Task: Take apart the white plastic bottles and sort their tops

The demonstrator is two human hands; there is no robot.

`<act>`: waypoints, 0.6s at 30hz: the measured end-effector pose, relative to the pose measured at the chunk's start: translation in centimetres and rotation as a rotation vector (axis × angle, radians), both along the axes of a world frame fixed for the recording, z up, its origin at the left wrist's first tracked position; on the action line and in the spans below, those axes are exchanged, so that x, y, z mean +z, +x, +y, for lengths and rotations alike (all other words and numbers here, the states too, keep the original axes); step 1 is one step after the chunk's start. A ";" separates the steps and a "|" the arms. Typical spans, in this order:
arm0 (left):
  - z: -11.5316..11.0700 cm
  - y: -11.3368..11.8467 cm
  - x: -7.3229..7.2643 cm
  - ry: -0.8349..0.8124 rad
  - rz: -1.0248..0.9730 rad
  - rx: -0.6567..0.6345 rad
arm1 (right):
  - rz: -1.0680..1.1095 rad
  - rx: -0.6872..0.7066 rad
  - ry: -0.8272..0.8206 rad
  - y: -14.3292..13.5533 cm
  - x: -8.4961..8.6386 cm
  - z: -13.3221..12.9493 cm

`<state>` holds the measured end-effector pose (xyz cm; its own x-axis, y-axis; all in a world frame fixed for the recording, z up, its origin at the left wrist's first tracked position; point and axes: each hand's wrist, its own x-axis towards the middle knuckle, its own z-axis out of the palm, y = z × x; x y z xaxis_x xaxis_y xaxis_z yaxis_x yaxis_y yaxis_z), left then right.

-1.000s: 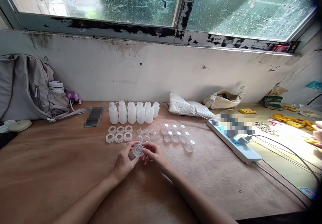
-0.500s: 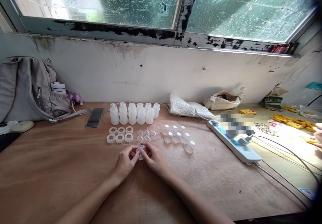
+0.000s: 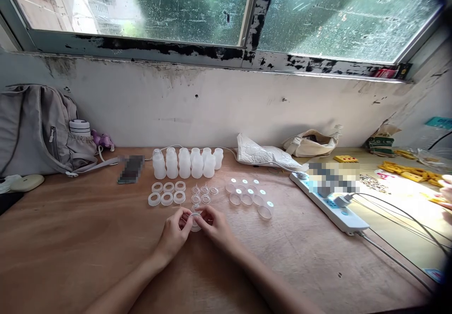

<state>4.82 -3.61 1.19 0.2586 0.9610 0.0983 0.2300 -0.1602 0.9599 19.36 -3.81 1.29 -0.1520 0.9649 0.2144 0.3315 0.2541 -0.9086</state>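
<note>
My left hand (image 3: pixel 174 233) and my right hand (image 3: pixel 217 228) meet at the middle of the wooden table, fingertips pinched on a small clear ring-shaped piece (image 3: pixel 195 226) between them. Just beyond my fingers lie several small clear pieces with thin stems (image 3: pixel 205 199). To their left, white translucent rings (image 3: pixel 167 198) form two rows. Clear round discs with white dots (image 3: pixel 264 212) are spread to the right. Behind the rings several frosted white bottles (image 3: pixel 184 164) stand upright in a group.
A phone (image 3: pixel 130 169) and a grey backpack (image 3: pixel 31 125) are at the left. A white packet (image 3: pixel 264 151) and a cream pouch (image 3: pixel 310 144) lie by the wall. A power strip (image 3: pixel 348 220) with cables crosses the right side. Part of another person's hand (image 3: pixel 447 191) shows at the right edge.
The view has tilted slightly, so the table sits a little lower. Both hands still hold the clear piece, its upper part now turned slightly between my fingertips.
</note>
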 end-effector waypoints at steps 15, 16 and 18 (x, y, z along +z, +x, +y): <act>0.0 -0.2 0.2 0.052 0.080 0.024 | 0.072 0.066 -0.065 -0.3 -0.5 -0.1; -0.1 -0.2 0.1 0.056 0.078 0.024 | 0.061 0.058 -0.052 -0.3 -0.6 -0.1; -0.3 0.0 0.1 0.058 0.064 0.031 | 0.036 0.044 -0.017 -0.3 -0.6 -0.1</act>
<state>4.81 -3.91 1.31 0.2367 0.9618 0.1379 0.2965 -0.2066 0.9324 19.10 -3.88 0.74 -0.1868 0.9610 0.2039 0.2876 0.2520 -0.9240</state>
